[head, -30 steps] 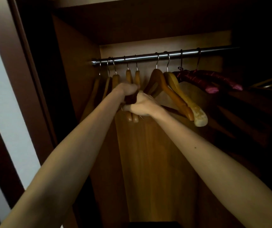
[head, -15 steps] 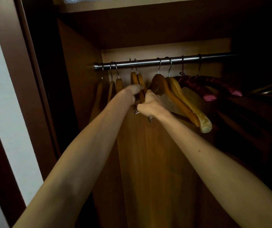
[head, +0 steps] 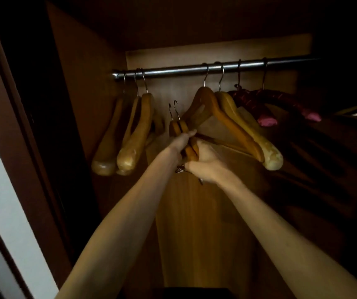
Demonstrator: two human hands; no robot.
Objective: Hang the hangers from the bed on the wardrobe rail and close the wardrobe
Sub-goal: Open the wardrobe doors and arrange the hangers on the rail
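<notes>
Both your left hand (head: 180, 142) and right hand (head: 205, 162): fingers wrapped round two wooden hangers (head: 180, 128) | hooks free, below rail (head: 194, 69) above fingers | risk: hooks snag neighbouring hung hangers (head: 227, 117), or one slips.

The rail (head: 173, 71) is shiny smooth metal, the hangers (head: 227, 117) on it glossy varnished wood with thin metal hooks, the two at the far right (head: 281, 100) wrapped in dark red satin-like cloth, and the wardrobe's back panel (head: 194, 223) matt grained wood.
</notes>
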